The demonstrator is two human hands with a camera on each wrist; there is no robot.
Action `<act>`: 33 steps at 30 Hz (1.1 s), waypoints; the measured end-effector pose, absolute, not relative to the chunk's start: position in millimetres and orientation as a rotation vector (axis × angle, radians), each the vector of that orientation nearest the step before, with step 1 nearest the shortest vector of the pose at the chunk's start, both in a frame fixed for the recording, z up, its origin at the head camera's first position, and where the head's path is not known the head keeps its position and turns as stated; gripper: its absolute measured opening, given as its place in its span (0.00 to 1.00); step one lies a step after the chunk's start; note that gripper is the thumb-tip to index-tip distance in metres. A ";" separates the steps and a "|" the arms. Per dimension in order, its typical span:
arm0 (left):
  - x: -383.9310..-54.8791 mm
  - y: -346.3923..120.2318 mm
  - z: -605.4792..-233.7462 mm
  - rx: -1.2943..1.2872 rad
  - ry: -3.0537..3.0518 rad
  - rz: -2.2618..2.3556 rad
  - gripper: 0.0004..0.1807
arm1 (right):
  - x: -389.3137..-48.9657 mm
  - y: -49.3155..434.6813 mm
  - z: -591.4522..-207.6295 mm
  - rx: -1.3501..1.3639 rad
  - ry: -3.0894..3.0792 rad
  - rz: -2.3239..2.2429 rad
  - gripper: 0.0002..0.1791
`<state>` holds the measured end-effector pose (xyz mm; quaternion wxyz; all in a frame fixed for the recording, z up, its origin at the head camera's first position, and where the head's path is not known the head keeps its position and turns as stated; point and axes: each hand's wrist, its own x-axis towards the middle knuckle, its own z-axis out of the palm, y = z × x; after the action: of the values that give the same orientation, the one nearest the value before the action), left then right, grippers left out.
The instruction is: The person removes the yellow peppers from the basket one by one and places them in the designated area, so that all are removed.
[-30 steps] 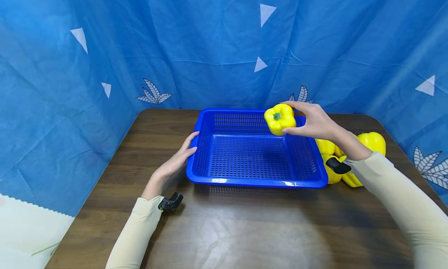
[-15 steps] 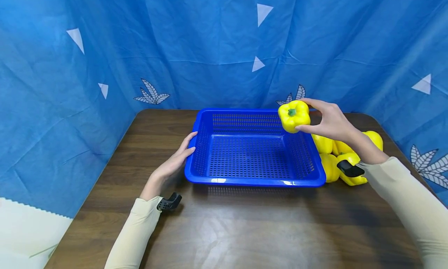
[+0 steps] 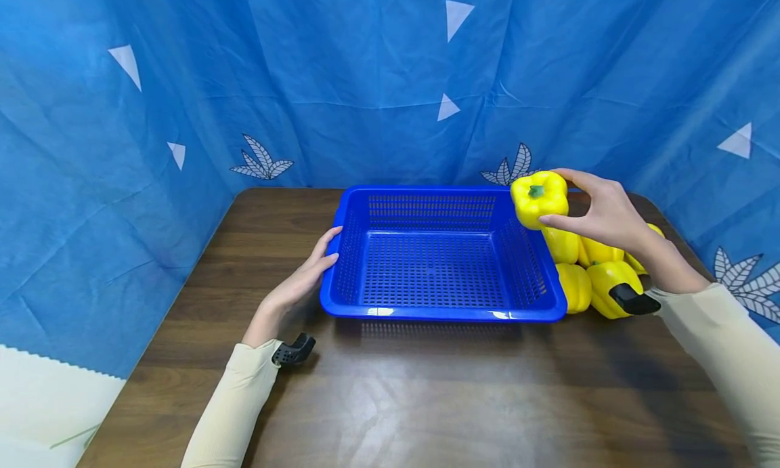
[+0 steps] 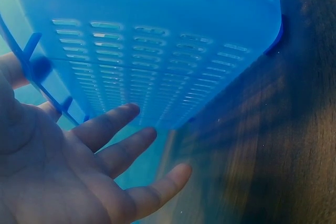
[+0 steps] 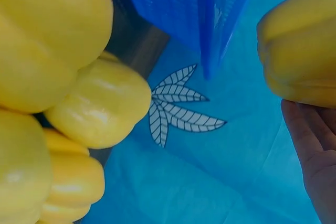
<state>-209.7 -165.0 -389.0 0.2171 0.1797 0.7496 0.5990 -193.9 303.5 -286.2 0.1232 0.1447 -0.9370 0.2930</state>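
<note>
In the head view, my right hand holds a yellow bell pepper between thumb and fingers, above the basket's back right corner. Its green stem faces the camera. The right wrist view shows part of the same pepper with fingertips against its side. My left hand rests at the left rim of a blue perforated plastic basket. Seen from the left wrist, several fingers of that hand extend loosely beneath the rim, beside the basket's slotted wall, and others pass behind the rim.
Several yellow bell peppers lie bunched against the basket's right side, partly hidden by my right forearm. The wooden table meets a blue patterned cloth at the back and sides. A white cloth hangs at lower left.
My right hand has moved right with the bell pepper, from over the basket's inside to its back right corner. More of the bunched peppers show. My left hand has stayed at the rim.
</note>
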 end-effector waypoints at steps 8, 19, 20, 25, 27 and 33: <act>-209.1 -164.8 -389.2 0.499 2.070 1.661 0.31 | -182.7 322.2 -289.3 0.292 -2.774 0.854 0.38; -209.8 -166.1 -390.6 0.494 2.063 1.670 0.31 | -171.8 351.8 -295.3 0.180 -2.745 0.858 0.36; -209.9 -166.2 -390.5 0.495 2.064 1.671 0.31 | -170.7 354.4 -295.6 0.169 -2.745 0.853 0.36; -210.2 -165.9 -390.3 0.495 2.070 1.666 0.31 | -164.9 368.3 -298.4 0.106 -2.760 0.829 0.36; -210.2 -165.9 -390.4 0.493 2.074 1.662 0.31 | -162.2 374.4 -300.3 0.081 -2.768 0.825 0.36; -209.9 -165.9 -390.0 0.493 2.077 1.659 0.31 | -152.9 386.4 -305.3 0.006 -2.785 0.794 0.38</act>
<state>-209.9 -165.9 -390.0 0.2170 0.1781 0.7499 0.5990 -152.9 386.4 -305.3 0.1225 0.0020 -0.9545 0.2720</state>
